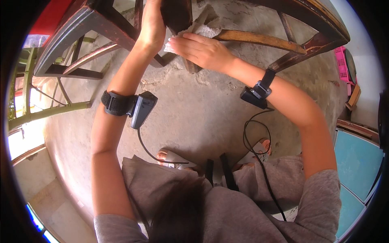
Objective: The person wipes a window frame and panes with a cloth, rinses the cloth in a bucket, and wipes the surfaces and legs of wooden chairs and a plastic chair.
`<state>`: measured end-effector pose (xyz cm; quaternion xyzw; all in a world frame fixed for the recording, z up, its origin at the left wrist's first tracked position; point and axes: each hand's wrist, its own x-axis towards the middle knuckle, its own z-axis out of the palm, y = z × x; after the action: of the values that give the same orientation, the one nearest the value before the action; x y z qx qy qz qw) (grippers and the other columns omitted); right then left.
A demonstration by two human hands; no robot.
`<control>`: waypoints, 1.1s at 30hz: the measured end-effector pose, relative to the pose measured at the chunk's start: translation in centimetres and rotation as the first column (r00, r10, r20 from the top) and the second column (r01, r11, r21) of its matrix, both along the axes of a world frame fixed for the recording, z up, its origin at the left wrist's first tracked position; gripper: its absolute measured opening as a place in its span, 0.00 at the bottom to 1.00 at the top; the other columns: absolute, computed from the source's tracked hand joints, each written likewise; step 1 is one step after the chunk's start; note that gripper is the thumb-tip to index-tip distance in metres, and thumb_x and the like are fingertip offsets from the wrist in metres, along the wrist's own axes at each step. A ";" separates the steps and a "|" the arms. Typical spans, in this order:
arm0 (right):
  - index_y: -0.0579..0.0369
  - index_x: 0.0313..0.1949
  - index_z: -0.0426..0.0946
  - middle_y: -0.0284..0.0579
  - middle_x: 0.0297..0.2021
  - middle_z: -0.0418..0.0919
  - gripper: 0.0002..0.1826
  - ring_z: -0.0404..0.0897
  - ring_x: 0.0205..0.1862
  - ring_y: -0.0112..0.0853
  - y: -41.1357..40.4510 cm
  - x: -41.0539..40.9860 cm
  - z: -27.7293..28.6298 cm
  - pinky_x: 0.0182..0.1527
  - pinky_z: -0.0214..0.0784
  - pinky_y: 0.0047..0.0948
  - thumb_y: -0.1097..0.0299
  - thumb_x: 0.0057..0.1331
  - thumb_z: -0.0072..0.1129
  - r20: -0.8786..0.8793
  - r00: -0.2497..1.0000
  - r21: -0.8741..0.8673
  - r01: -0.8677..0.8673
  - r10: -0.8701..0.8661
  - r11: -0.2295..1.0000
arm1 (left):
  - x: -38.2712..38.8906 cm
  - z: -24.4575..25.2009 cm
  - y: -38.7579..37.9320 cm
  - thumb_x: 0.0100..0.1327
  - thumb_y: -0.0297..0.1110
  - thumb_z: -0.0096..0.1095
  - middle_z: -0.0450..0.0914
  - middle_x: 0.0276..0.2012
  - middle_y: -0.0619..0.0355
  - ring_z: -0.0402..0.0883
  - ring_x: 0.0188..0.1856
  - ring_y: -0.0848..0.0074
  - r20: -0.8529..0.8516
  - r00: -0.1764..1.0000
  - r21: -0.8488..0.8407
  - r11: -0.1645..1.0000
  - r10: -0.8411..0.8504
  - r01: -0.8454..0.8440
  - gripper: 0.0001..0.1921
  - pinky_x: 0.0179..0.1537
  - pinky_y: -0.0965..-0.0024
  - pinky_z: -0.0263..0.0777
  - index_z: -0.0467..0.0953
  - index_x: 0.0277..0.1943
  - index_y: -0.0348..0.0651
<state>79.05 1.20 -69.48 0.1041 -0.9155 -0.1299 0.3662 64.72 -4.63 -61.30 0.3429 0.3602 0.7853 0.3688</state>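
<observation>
At the top edge, my left hand (153, 27) lies along the side of a dark wooden post (177, 15). Its fingers run out of the picture, so their grip is hidden. My right hand (208, 51) has a crumpled whitish cloth (206, 31) under its fingers and presses it against the lower end of the post. Fingers extended and close together, this hand hides part of the cloth. Behind it, a curved brown wooden rail (261, 41) runs right to a dark frame. A short wooden foot (191, 66) shows below the right hand.
Dark wooden furniture frames stand at the upper left (112, 25) and upper right (322, 33). A green metal frame (57, 111) is at the left. Cables hang from wrist-strapped devices (144, 109). A pink plastic basket (342, 63) and blue-panelled cabinet (358, 164) line the right. The floor (194, 118) is concrete.
</observation>
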 end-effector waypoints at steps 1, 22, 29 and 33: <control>0.51 0.56 0.73 0.33 0.58 0.71 0.22 0.69 0.60 0.23 -0.3 -0.1 -0.6 0.66 0.57 0.26 0.71 0.60 0.52 0.001 1.000 -0.049 0.024 -0.024 0.999 | 0.2 0.1 0.0 0.69 0.58 0.41 0.66 0.62 0.60 0.63 0.63 0.74 -0.025 1.000 -0.009 1.000 0.013 -0.013 0.33 0.65 0.72 0.51 0.60 0.66 0.40; 0.60 0.50 0.71 0.47 0.47 0.77 0.18 0.75 0.52 0.36 2.2 8.0 6.1 0.58 0.64 0.30 0.84 0.59 0.46 -0.048 0.990 -0.857 -0.111 0.135 0.504 | 0.2 0.4 -1.2 0.70 0.46 0.44 0.66 0.59 0.52 0.65 0.59 0.72 -0.647 0.610 0.068 0.831 0.458 -0.552 0.24 0.61 0.69 0.57 0.63 0.60 0.37; 0.65 0.51 0.72 0.59 0.41 0.79 0.31 0.80 0.44 0.42 6.1 6.0 5.5 0.46 0.69 0.34 0.46 0.63 0.53 0.380 0.905 -0.850 0.423 -0.192 0.312 | 3.7 2.0 -3.2 0.53 0.22 0.63 0.70 0.48 0.51 0.69 0.52 0.67 -0.755 -0.115 0.654 0.726 0.646 -0.213 0.21 0.53 0.66 0.63 0.67 0.51 0.37; 0.65 0.53 0.72 0.59 0.45 0.78 0.36 0.77 0.50 0.44 7.7 6.4 4.9 0.51 0.68 0.35 0.40 0.61 0.53 0.525 0.848 -0.814 0.524 -0.068 0.253 | 6.4 -0.8 -3.0 0.55 0.22 0.60 0.76 0.46 0.54 0.74 0.49 0.64 -0.989 0.047 0.136 0.983 0.143 -0.126 0.16 0.51 0.64 0.68 0.72 0.48 0.39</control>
<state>85.41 8.88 -64.57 -0.2837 -0.8693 0.3811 0.1363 71.09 -7.58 -62.13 0.7539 0.5400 0.3702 -0.0545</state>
